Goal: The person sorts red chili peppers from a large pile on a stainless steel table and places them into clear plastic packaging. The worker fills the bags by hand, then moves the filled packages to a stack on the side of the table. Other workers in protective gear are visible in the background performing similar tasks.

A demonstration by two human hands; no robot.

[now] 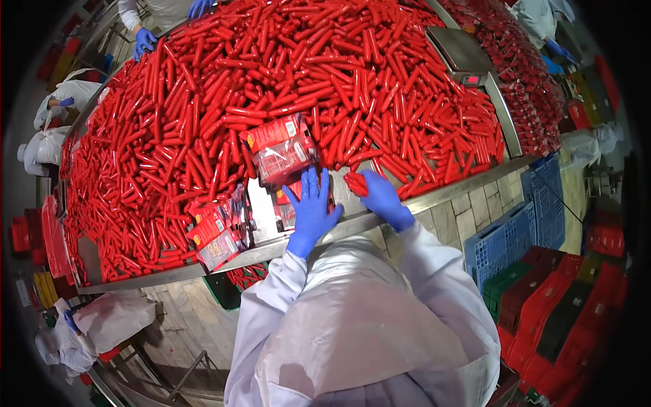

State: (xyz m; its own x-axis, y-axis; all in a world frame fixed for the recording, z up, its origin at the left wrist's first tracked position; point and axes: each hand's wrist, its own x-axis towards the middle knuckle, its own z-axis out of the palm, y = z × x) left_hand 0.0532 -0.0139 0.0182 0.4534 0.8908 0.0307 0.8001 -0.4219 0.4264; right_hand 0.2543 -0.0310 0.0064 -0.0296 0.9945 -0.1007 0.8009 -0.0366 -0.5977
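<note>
Red sausages (325,66) lie heaped over a large metal table (447,191). My right hand (381,198), in a blue glove, is closed around a small bunch of red sausages (355,183) near the front edge. My left hand (313,206), gloved too, is spread with its fingertips at the lower edge of printed plastic packs (282,150); whether it grips anything cannot be told. Another pack (290,208) lies partly hidden beneath that hand. More printed packs (216,236) lie to the left, beside a white surface (263,211).
A scale (460,51) stands at the table's right side, with a heap of red packs (524,76) beyond. Co-workers in white stand around; a gloved hand (144,41) touches the far left edge. Blue pallets (501,234) and stacked crates (544,305) stand at right.
</note>
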